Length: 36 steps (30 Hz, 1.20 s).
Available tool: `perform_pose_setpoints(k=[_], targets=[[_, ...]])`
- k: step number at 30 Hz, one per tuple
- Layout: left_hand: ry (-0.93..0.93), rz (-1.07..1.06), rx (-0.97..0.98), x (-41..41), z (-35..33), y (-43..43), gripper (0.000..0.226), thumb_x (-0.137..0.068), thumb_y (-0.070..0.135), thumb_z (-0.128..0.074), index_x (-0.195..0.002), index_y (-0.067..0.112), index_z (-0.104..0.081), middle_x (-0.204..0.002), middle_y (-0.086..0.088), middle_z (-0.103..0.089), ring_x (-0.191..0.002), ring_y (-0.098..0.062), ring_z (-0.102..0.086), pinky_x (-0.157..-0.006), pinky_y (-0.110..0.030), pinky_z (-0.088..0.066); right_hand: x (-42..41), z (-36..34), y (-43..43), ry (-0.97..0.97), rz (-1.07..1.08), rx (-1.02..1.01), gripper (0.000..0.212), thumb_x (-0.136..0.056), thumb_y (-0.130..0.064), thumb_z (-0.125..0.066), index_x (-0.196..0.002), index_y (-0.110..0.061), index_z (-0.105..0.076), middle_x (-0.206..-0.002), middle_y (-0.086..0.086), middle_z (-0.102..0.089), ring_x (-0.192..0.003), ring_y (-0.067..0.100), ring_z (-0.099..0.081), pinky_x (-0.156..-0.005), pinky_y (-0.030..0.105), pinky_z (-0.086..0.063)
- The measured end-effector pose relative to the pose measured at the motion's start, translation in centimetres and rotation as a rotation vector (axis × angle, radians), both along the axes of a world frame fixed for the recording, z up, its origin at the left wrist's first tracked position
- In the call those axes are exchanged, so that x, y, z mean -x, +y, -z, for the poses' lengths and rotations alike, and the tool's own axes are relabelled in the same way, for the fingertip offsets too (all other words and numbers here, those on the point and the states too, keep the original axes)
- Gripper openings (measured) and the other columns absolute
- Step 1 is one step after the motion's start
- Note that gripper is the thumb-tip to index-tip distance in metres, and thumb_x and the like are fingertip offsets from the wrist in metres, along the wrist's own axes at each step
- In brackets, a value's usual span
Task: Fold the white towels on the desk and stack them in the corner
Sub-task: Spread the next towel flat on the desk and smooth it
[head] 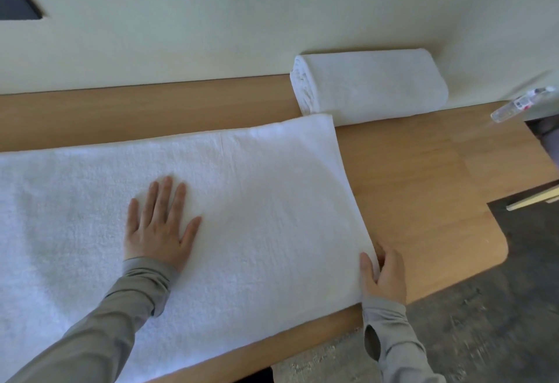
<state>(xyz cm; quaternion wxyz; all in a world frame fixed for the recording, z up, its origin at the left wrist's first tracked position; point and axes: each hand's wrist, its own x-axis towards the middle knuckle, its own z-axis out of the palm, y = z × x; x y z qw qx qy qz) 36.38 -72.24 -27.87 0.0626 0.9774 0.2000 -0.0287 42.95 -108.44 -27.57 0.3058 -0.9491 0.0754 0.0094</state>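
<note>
Item one, spread towel (248, 189): a large white terry cloth is lying flat across the desk (423, 177), passing under both hands and running out of view beyond the left hand. Left hand (160, 228): it is resting palm down on the middle of the spread towel, fingers straight and slightly fanned, thumb out to the side, gripping nothing and pressing the cloth against the wood. Right hand (385, 272): it is pinching the spread towel's right edge close to the near corner, thumb lying on top of the cloth and the other fingers curling round the edge from outside; how far they are reaching beneath cannot be told. The cloth between the two hands is lying smooth, with a faint crease line showing beyond the left hand's fingertips. Item two, folded towel (372, 86): a thick white bundle is sitting on the desk well beyond the right hand, its long side lying against the pale wall (211, 19) and its layered end facing the left-hand side; the spread towel's far right corner is lying just beside it, whether touching cannot be told. Item three, spray bottle (514, 107): a clear bottle is showing far out to the right of the right hand, near the desk's far edge. Grey sleeves (99, 331) are covering both forearms to the wrists. Dark mottled floor (484, 307) is showing just to the right of the right hand.
</note>
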Motion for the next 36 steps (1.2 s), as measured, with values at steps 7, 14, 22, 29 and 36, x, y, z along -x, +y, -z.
perform_pose_setpoints(k=[7, 14, 22, 29, 36], targets=[[0.002, 0.007, 0.006, 0.0, 0.0, 0.0, 0.070, -0.090, 0.056, -0.008, -0.149, 0.018, -0.015, -0.156, -0.003, -0.015, -0.144, -0.022, -0.014, -0.116, -0.046, -0.009, -4.4, -1.3, -1.2, 0.008, -0.090, 0.298, 0.024, -0.093, -0.004, -0.049, -0.112, 0.006, -0.059, -0.106, 0.024, -0.063, -0.099, 0.040, -0.057, -0.085, 0.046, -0.045], [0.006, 0.014, -0.008, 0.0, 0.0, 0.1, 0.069, -0.090, 0.053, -0.015, -0.149, 0.018, -0.017, -0.156, -0.003, -0.015, -0.143, -0.021, -0.015, -0.116, -0.048, -0.013, -12.2, -2.9, 13.3, -0.290, -0.867, 0.325, 0.048, -0.096, -0.023, -0.039, -0.139, -0.003, -0.039, -0.146, 0.013, -0.039, -0.138, 0.026, -0.031, -0.111, 0.039, -0.023], [0.004, 0.026, -0.010, -0.2, 0.3, 0.4, 0.069, -0.092, 0.056, -0.012, -0.149, 0.018, -0.019, -0.156, -0.003, -0.016, -0.143, -0.021, -0.016, -0.115, -0.048, -0.014, -17.9, -0.5, 13.4, -0.130, -1.009, 0.465, 0.050, -0.101, -0.022, -0.033, -0.146, -0.008, -0.020, -0.156, 0.006, -0.015, -0.145, 0.016, -0.010, -0.118, 0.025, 0.001], [0.001, 0.009, 0.009, -0.3, 0.3, 0.4, 0.069, -0.093, 0.057, -0.009, -0.147, 0.018, -0.024, -0.155, -0.005, -0.020, -0.142, -0.023, -0.020, -0.113, -0.049, -0.017, -10.3, -2.4, 20.4, -0.357, -0.899, 0.340, 0.048, -0.090, -0.025, -0.040, -0.130, 0.000, -0.051, -0.137, 0.016, -0.050, -0.129, 0.034, -0.045, -0.104, 0.054, -0.034], [-0.013, 0.002, 0.032, -0.2, 0.4, 0.5, 0.068, -0.093, 0.056, -0.012, -0.147, 0.018, -0.024, -0.155, -0.005, -0.020, -0.143, -0.024, -0.019, -0.112, -0.049, -0.018, -8.4, -0.1, 17.0, -0.069, -0.982, 0.578, 0.065, -0.091, -0.049, -0.006, -0.148, -0.018, -0.006, -0.157, -0.004, -0.003, -0.145, 0.013, -0.001, -0.117, 0.041, 0.000]])
